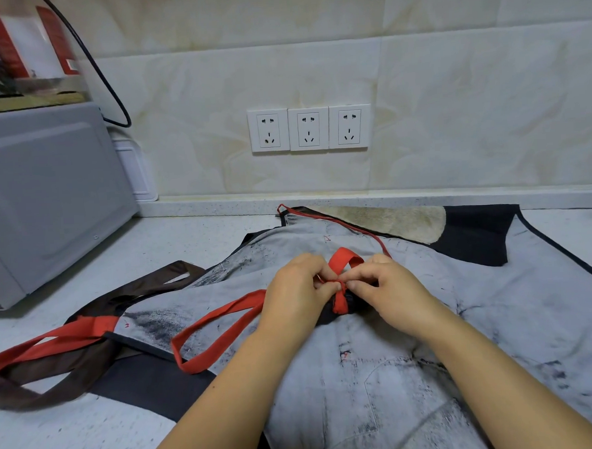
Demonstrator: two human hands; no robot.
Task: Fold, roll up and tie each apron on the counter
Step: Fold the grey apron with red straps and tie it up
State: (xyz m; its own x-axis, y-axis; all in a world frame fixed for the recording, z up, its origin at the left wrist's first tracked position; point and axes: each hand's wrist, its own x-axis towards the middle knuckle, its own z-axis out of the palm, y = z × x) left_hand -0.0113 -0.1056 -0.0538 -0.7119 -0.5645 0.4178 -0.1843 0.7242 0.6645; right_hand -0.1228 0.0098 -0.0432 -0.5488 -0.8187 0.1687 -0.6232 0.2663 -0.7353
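Counter (192, 240): left hand (300, 291), right hand (389, 289) pinch one red strap (340, 301); three sockets (309, 129).

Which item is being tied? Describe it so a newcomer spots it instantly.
Below the three wall sockets, a grey apron lies spread on the counter. On it, between the left hand and right hand, sits a small dark bundle. It alone has a red strap knotted round it.

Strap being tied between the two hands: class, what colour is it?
Red; the head view shows the strap best, pinched by the left hand and right hand.
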